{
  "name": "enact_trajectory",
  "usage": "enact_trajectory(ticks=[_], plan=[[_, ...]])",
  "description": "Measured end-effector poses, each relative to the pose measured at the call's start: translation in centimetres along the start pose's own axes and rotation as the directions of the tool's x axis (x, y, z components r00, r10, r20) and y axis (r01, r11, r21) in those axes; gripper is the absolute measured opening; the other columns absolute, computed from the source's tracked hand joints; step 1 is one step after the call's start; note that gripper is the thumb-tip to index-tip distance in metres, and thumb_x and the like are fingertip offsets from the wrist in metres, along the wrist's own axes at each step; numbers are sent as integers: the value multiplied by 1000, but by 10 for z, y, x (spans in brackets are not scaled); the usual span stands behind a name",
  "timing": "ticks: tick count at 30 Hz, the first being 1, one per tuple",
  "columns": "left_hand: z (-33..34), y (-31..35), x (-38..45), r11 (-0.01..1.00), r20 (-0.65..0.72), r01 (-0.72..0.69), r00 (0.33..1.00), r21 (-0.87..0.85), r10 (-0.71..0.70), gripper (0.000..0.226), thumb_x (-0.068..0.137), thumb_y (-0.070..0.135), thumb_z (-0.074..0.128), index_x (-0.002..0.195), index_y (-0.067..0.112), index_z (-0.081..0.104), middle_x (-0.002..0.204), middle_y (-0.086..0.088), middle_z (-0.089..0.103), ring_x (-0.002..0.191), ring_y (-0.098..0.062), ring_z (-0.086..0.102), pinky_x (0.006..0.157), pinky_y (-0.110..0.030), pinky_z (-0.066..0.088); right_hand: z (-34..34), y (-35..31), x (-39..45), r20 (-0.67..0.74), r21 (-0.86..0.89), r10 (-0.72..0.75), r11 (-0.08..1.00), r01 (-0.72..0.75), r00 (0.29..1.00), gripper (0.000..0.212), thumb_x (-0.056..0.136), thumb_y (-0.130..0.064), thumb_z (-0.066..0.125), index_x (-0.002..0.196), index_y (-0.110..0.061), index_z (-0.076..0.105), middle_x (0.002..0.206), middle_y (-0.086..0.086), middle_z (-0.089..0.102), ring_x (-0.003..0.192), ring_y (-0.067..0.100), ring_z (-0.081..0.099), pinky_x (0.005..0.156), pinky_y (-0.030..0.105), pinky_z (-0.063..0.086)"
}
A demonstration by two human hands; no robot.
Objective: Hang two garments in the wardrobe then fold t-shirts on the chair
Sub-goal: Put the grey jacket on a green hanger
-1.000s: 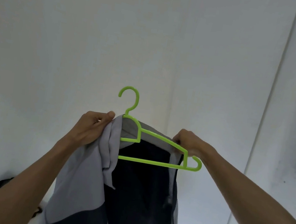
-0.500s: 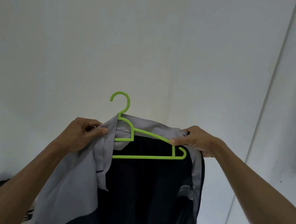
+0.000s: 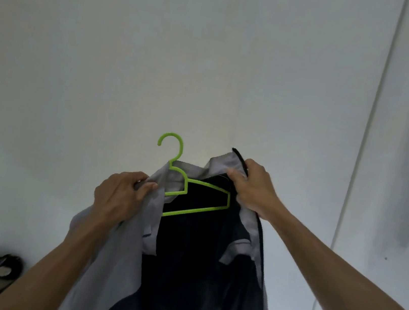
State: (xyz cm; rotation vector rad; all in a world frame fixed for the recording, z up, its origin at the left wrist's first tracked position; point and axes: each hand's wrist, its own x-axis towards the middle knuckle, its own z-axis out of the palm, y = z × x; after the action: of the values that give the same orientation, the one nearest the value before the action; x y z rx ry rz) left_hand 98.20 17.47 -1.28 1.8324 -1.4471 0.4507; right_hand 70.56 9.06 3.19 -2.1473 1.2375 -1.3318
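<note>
We're on step one, dressing the green hanger (image 3: pixel 187 192); the grey-and-dark garment (image 3: pixel 196 273) hangs from it in front of us, held up against a pale wall; left hand (image 3: pixel 119 195) pinches the left shoulder fabric, right hand (image 3: pixel 254 188) grips the collar edge at the right; next, we judge: seat the right shoulder over the hanger arm, then find the wardrobe, not in view.

The hanger (image 3: pixel 180 183) looks like smooth green plastic; the garment (image 3: pixel 196 273) is matt grey and dark cloth.
</note>
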Motion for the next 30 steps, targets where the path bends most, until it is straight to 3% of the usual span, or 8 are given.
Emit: enact_trajectory(ticks=[6,11,14,17,20,23,26,30], plan=[[8,38,7,981,-6,105,994,-163,-108,35,92,62,54,84,32,72,84,3,69,87,-26,62,68,-36,49,36,-47,-25,91,26,-95,995,93,991,22,103,-37,48,97,-17,48,81,-3,54,72,14,50,67,32,33],[-12,12,25,918,20,157,987,-365,-161,33,91,59,57,76,34,72,71,9,69,75,-20,65,68,-38,53,16,-26,-53,555,-316,-140,876,364,820,31,101,-46,47,86,-20,52,82,1,61,79,25,61,72,38,48],[-15,16,24,915,38,112,994,-388,-106,33,92,59,56,76,35,72,70,10,69,72,-16,65,66,-35,52,1,-37,-39,271,-155,-215,952,263,938,53,93,-64,51,63,-20,51,59,-9,52,54,9,47,58,30,40],[-13,33,23,929,57,69,997,-364,-52,33,93,59,56,75,35,71,68,10,67,69,-14,63,61,-30,45,-4,-58,-6,-59,-13,-215,977,214,975,35,95,-56,56,104,-23,62,91,-6,64,78,10,58,72,29,46],[-8,43,22,929,83,22,996,-370,10,35,93,59,54,73,34,70,66,10,66,67,-14,61,61,-31,45,5,-82,17,123,185,-149,975,125,981,46,99,-43,57,139,-21,48,108,-6,60,90,14,61,84,30,49],[-7,40,21,887,69,0,997,-463,36,37,95,54,57,72,29,71,61,10,64,61,-12,57,61,-31,44,11,-86,26,134,413,-102,910,38,986,18,99,-30,61,108,-15,61,80,-4,58,65,14,53,75,41,53],[-20,25,26,777,2,-4,1000,-630,6,39,96,45,61,71,16,72,60,5,61,59,-9,49,60,-30,38,20,-71,26,122,315,-113,946,69,986,17,98,-37,60,90,-21,58,75,-8,55,65,12,53,80,50,58],[-20,18,23,875,161,-24,980,-484,116,51,97,46,59,66,5,61,55,0,49,54,-9,40,55,-29,32,32,-78,26,125,344,-97,938,48,987,18,98,-32,61,87,-19,58,69,-7,54,60,11,49,70,42,58]])
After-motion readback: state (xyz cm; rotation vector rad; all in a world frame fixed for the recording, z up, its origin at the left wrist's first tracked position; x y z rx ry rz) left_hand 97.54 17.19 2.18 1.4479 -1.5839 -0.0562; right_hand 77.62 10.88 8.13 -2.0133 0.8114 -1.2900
